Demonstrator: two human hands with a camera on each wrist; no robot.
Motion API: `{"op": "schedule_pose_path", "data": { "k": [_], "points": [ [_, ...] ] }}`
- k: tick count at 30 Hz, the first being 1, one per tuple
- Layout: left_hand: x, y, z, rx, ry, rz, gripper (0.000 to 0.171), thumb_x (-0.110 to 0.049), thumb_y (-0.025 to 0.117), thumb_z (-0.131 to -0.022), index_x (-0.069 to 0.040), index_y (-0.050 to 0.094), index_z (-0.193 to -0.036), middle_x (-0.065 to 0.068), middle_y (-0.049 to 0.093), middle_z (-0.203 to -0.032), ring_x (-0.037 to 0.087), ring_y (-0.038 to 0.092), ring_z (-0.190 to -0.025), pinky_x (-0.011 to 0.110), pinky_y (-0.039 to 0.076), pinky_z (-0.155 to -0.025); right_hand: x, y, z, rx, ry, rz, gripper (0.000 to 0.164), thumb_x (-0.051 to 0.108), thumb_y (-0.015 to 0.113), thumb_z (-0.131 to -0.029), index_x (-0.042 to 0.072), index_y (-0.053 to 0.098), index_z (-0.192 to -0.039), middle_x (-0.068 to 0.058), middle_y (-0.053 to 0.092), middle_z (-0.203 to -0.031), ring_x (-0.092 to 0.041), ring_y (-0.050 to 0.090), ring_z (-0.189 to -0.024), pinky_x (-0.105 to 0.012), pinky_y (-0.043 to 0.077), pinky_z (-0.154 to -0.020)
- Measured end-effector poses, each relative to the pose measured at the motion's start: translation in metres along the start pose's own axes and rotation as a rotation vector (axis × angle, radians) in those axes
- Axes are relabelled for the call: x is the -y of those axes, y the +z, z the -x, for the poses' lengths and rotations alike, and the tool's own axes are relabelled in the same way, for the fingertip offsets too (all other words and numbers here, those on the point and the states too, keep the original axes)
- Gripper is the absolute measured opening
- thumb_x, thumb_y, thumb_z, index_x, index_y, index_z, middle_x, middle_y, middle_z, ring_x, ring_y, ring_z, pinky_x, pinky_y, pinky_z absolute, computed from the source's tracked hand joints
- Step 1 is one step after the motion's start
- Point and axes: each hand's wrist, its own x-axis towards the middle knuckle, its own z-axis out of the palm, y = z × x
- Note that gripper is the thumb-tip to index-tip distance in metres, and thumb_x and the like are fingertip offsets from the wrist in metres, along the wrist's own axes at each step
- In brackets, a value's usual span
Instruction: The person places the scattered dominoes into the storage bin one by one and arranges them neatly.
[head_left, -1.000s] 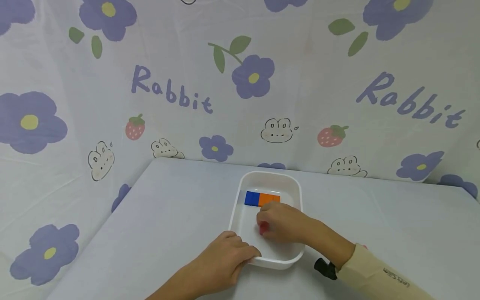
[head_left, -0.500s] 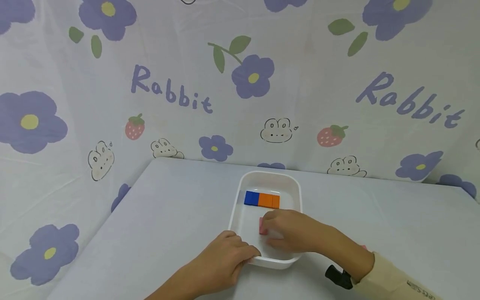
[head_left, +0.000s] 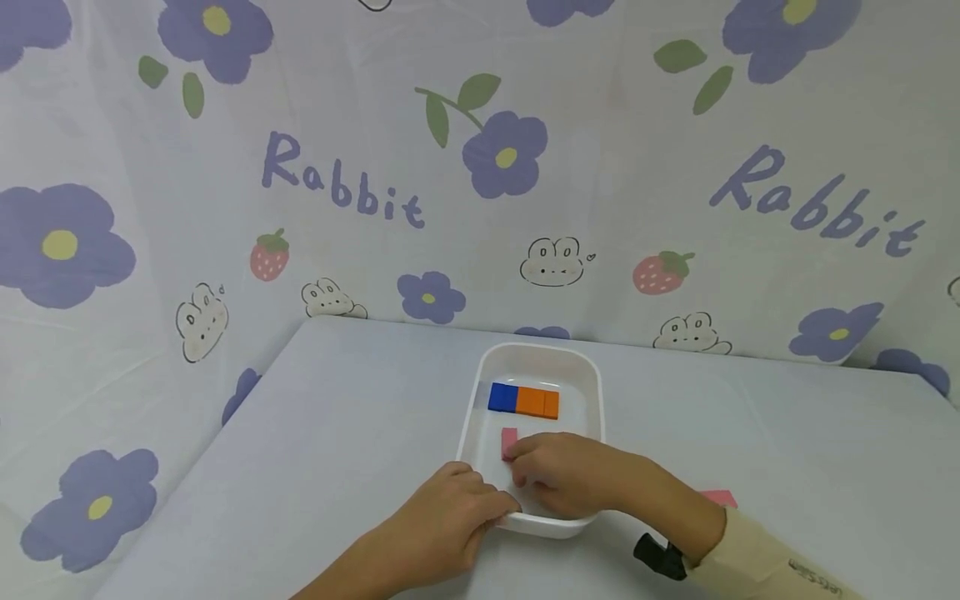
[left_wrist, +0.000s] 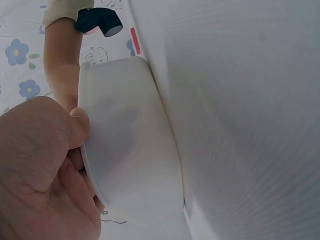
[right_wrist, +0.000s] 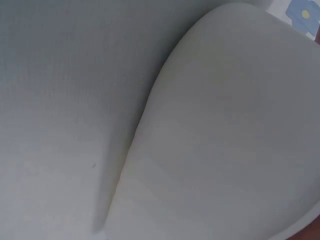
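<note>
A white tray (head_left: 467,437) stands on the table, and my left hand (head_left: 442,525) grips its near left corner by the rim. The left wrist view shows the left hand (left_wrist: 45,165) with its thumb over the rim of the tray (left_wrist: 125,130). Inside the tray, my right hand (head_left: 570,471) touches the right side of a small pink block (head_left: 509,443) with its fingertips. Farther back in the tray lie a blue block (head_left: 503,397) and orange blocks (head_left: 537,402) in one row. The right wrist view shows mostly the tray's outer wall (right_wrist: 225,125); the right fingers are hidden there.
Another pink piece (head_left: 720,497) lies on the white table (head_left: 360,408), partly behind the right forearm. A black wrist device (head_left: 660,557) sits under the right wrist. A curtain (head_left: 345,100) with flowers and rabbits hangs behind the table.
The pink block in the tray has shifted left and slightly back, with the right fingertips at its side. More of the pink piece beyond the forearm shows. The left hand has kept its place.
</note>
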Motion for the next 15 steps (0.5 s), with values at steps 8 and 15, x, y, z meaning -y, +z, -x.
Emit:
{"op": "schedule_pose_path", "data": {
  "k": [8, 15],
  "points": [
    [0.0, 0.0, 0.0, 0.032, -0.025, 0.03, 0.011, -0.015, 0.062, -0.099, -0.018, 0.07, -0.106, -0.01, 0.068, -0.087, 0.007, 0.057, -0.081, 0.026, 0.042, -0.09, 0.0, 0.005, -0.007, 0.037, 0.043, -0.024, 0.026, -0.003, 0.062, -0.088, 0.013, 0.073, -0.106, -0.008, 0.059, -0.138, -0.023, 0.053, -0.13, -0.038, 0.045, -0.103],
    [0.0, 0.0, -0.001, 0.031, -0.026, 0.02, 0.013, -0.015, 0.06, -0.1, -0.018, 0.071, -0.107, -0.011, 0.07, -0.093, 0.007, 0.059, -0.085, 0.027, 0.042, -0.091, -0.002, 0.007, -0.013, 0.059, 0.079, -0.038, 0.03, -0.002, 0.064, -0.087, 0.015, 0.07, -0.112, -0.005, 0.052, -0.146, -0.023, 0.05, -0.133, -0.037, 0.044, -0.104]
  ]
}}
